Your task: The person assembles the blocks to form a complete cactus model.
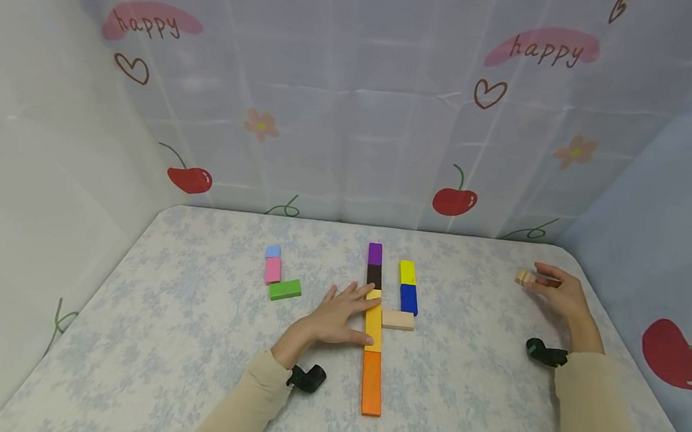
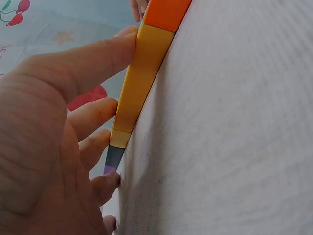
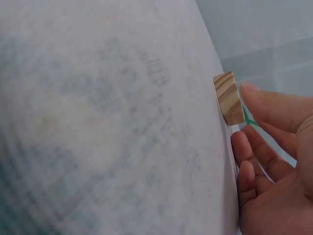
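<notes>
Pickup of grained block [image 1: 523, 277], worktop's [image 1: 460, 388] right side, judged in hand.
Left hand [image 1: 338, 316], fingers spread, touches amber block [image 1: 374, 323]; right hand [image 1: 562, 297], part-curled beside grained block, hold cannot be confirmed. Next move likely calls for firm pinch.

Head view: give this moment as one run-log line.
left hand: touching long yellow block | right hand: beside small wooden block, grip unclear

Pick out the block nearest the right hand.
The striped wood-grained block just by the right hand, alone on the right; every other one, including the plain pale block, lies farther left.
</notes>
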Action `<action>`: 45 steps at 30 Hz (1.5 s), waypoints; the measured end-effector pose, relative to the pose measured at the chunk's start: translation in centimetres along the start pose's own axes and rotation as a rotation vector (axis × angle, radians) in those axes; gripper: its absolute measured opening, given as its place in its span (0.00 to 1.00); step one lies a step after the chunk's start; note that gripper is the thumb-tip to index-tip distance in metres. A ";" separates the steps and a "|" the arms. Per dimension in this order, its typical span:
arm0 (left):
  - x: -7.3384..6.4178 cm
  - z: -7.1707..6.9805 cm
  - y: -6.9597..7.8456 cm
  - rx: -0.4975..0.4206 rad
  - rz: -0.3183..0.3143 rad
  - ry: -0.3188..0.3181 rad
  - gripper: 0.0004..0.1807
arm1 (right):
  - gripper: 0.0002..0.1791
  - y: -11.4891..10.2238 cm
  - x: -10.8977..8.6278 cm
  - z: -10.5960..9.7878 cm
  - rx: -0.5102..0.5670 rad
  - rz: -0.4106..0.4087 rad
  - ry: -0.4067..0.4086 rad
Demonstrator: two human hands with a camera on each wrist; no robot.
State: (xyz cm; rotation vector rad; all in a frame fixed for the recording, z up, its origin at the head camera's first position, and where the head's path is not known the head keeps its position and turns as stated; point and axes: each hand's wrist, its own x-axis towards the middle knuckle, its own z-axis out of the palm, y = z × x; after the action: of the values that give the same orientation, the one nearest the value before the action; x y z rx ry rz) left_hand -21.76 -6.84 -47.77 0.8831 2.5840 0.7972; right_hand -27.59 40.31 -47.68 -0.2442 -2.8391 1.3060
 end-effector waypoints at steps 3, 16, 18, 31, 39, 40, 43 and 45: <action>0.0 0.0 0.0 -0.002 -0.003 0.000 0.43 | 0.37 0.2 0.0 0.1 -0.016 -0.001 0.010; 0.0 0.1 0.1 -0.008 -0.002 0.004 0.43 | 0.33 0.4 0.1 0.4 -0.024 -0.003 0.043; -0.1 0.1 0.1 -0.009 -0.002 0.004 0.43 | 0.33 0.4 0.1 0.5 -0.022 0.001 0.045; -0.1 0.1 0.1 -0.007 0.001 -0.001 0.43 | 0.30 0.3 0.1 0.6 -0.027 0.020 0.037; 0.0 -0.1 0.0 0.011 0.006 0.002 0.43 | 0.29 0.5 0.3 0.6 -0.025 0.032 0.050; 0.0 0.0 0.0 0.012 0.004 0.002 0.43 | 0.29 0.4 0.3 0.7 -0.031 0.031 0.053; 0.0 0.0 0.0 0.020 0.001 -0.004 0.42 | 0.28 0.3 0.3 0.8 -0.049 0.023 0.064; 0.0 0.1 0.0 0.023 0.001 0.000 0.42 | 0.27 0.2 0.4 0.9 -0.065 0.013 0.083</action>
State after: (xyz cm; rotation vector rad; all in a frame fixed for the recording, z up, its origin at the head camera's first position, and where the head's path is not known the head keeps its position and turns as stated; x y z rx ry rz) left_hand -21.77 -6.83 -47.84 0.8906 2.5982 0.7692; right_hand -28.04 39.83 -48.42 -0.3102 -2.8180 1.1778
